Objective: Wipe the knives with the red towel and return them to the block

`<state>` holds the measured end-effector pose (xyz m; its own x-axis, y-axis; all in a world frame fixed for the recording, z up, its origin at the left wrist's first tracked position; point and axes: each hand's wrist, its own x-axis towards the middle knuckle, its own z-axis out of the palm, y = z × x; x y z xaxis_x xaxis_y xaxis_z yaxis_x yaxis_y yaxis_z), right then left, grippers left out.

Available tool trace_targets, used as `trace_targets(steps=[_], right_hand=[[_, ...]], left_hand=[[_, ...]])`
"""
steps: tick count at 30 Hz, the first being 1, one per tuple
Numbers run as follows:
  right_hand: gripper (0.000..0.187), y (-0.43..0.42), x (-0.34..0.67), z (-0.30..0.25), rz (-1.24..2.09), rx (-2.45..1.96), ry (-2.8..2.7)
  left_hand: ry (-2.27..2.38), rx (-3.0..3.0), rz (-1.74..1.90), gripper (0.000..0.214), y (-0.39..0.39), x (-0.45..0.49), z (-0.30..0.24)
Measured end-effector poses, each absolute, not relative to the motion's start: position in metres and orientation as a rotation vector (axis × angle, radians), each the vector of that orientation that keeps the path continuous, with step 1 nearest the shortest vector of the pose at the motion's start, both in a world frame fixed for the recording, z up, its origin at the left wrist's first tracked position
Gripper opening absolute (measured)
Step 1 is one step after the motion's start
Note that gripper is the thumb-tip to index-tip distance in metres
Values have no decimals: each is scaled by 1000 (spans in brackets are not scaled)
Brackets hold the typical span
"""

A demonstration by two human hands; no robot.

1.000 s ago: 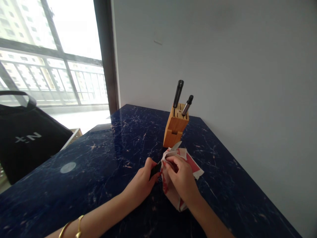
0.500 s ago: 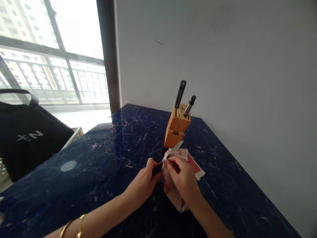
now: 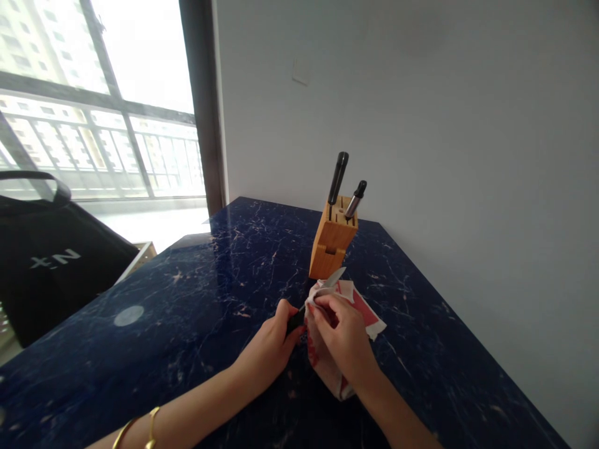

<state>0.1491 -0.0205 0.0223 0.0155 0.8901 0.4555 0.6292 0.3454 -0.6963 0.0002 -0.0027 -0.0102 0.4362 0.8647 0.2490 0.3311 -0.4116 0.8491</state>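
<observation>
My left hand (image 3: 274,333) is closed around the black handle of a kitchen knife (image 3: 335,277), whose blade points up and to the right. Folded over part of that blade is a red and white cloth (image 3: 325,365), pinched between the fingers of my right hand (image 3: 344,337). The blade's tip sticks out past the cloth, while its middle is hidden under it. Just beyond the tip stands a wooden knife block (image 3: 334,236). A black-handled knife (image 3: 338,176) and a tool with a metal and black handle (image 3: 356,198) are in its slots.
Both hands are over a dark blue marbled tabletop (image 3: 243,249). A pale round spot (image 3: 128,315) marks its left part. A black bag (image 3: 56,262) stands beyond the left edge, near the window. A grey wall (image 3: 444,156) runs along the right side.
Hands, knife and cloth hold nearly the same pose. The whole view has shifted very slightly, with the knife block appearing a little further left.
</observation>
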Motion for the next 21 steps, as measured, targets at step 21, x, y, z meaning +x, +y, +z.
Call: trace_targets(steps=[21], right_hand=[[7, -21, 153, 25, 372, -1384, -1732]], left_hand=[[1012, 1961, 877, 9, -2, 0, -9]])
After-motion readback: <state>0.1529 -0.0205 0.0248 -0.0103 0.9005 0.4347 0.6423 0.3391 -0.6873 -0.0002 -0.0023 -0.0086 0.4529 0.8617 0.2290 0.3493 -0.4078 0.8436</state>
